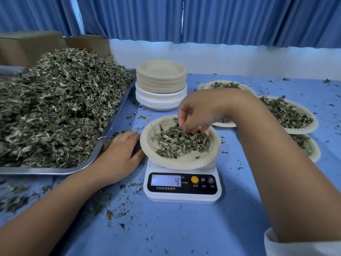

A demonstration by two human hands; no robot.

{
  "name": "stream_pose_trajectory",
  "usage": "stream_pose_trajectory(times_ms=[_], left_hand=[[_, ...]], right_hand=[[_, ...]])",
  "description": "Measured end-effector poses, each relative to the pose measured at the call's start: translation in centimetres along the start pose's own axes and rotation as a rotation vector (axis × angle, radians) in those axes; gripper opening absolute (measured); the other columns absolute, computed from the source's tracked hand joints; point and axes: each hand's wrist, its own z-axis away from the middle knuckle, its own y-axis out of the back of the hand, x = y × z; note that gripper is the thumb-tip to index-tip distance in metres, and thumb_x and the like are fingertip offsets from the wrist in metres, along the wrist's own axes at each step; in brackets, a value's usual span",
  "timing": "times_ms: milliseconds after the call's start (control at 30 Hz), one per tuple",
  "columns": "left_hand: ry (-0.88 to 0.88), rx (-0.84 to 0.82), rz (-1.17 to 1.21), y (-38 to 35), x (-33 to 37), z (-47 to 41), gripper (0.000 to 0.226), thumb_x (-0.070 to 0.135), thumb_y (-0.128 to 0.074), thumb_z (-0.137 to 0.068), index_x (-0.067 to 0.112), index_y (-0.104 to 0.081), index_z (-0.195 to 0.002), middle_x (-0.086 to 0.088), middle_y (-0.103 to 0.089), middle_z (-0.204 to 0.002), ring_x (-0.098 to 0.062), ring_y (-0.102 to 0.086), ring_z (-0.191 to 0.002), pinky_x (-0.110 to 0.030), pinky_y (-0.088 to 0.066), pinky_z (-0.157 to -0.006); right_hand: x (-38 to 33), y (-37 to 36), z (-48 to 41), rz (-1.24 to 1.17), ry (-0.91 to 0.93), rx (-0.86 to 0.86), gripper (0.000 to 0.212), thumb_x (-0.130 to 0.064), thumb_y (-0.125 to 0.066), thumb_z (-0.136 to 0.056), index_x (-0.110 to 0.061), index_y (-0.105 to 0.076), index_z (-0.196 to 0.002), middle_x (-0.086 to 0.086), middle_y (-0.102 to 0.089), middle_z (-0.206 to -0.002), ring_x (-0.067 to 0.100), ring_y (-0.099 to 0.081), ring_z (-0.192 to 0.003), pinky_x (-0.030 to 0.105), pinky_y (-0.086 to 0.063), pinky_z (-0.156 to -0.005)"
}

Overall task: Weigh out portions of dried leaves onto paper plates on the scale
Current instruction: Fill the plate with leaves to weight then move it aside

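Nearest: blue cloth point(184, 228) w/ leaf crumbs between both forearms. Just beyond, the white scale point(181, 187) sits between the hands, long axis L-R, display facing the person; a 4 shows, rest of the readout unclear.

Left hand point(121, 154): palm down, flat on the cloth, fingers straight and loose, pointing away and to the right, tips at the left rim of the paper plate point(184, 161). Holds nothing.

The plate rests on the scale, round, overhanging it. The leaf portion point(177, 143) lies in the plate's well, heap spread roughly L-R.

Right hand point(195, 115): forearm comes in from the right, wrist bent, fingers bunched and pointing down into the far side of the heap, pinching leaves.

Left of the left hand: metal tray point(114, 117), touching it, holding a big leaf pile point(55, 108). Beyond the right hand: plate stack point(160, 84), tan over white. Right of and behind the right forearm: filled plates point(287, 115). Farthest: blue curtain point(239, 19).
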Motion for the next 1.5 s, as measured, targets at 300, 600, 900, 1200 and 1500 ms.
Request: stream_pose_trajectory(times_ms=[300,600,900,1200,1500], left_hand=[[0.004,0.004,-0.007,-0.1,0.0,0.0,0.055,0.04,-0.041,-0.098,0.025,-0.026,-0.149,0.004,-0.025,-0.154,-0.017,-0.018,-0.143,-0.041,-0.02,-0.116],[0.014,0.012,-0.038,-0.4,0.1,-0.3,0.057,0.043,-0.039,-0.098,0.019,-0.028,-0.148,-0.001,-0.023,-0.155,-0.021,-0.016,-0.143,-0.04,-0.017,-0.117],[-0.048,0.068,-0.091,-0.8,-0.3,-0.4,0.037,0.037,-0.037,-0.099,0.006,-0.051,-0.114,-0.012,-0.048,-0.124,-0.029,-0.043,-0.118,-0.037,-0.033,-0.1],[0.063,-0.029,-0.078,-0.7,0.1,-0.2,0.042,0.029,-0.031,-0.099,0.004,-0.046,-0.129,-0.018,-0.045,-0.133,-0.032,-0.039,-0.125,-0.04,-0.027,-0.104],[0.022,0.043,-0.094,-1.0,-0.1,-0.3,0.042,0.036,-0.029,-0.098,0.009,-0.047,-0.124,-0.015,-0.045,-0.132,-0.031,-0.038,-0.121,-0.044,-0.03,-0.104]], right_hand=[[-0.6,-0.2,0.1,0.043,0.086,0.089,0.01,-0.016,-0.06,-0.087,-0.024,-0.066,-0.089,-0.008,-0.073,-0.073,-0.009,-0.057,-0.052,0.017,-0.044,-0.056],[-3.2,-2.0,-1.4,-0.057,0.298,0.295,0.011,-0.015,-0.059,-0.09,-0.024,-0.065,-0.088,-0.012,-0.062,-0.075,-0.004,-0.052,-0.06,0.005,-0.038,-0.053],[-13.3,-3.9,-7.8,0.118,0.532,0.162,0.017,-0.011,-0.066,-0.086,-0.015,-0.07,-0.102,-0.005,-0.068,-0.091,0.008,-0.063,-0.086,0.022,-0.05,-0.08],[-17.1,-7.5,-12.3,0.516,0.49,0.073,0.056,-0.024,-0.068,-0.088,-0.012,-0.049,-0.139,0.007,-0.057,-0.131,0.026,-0.055,-0.116,0.032,-0.047,-0.092],[-16.0,-7.4,-12.6,0.366,0.487,0.135,0.04,-0.025,-0.074,-0.083,-0.01,-0.064,-0.119,0.005,-0.065,-0.113,0.02,-0.058,-0.096,0.026,-0.04,-0.072]])
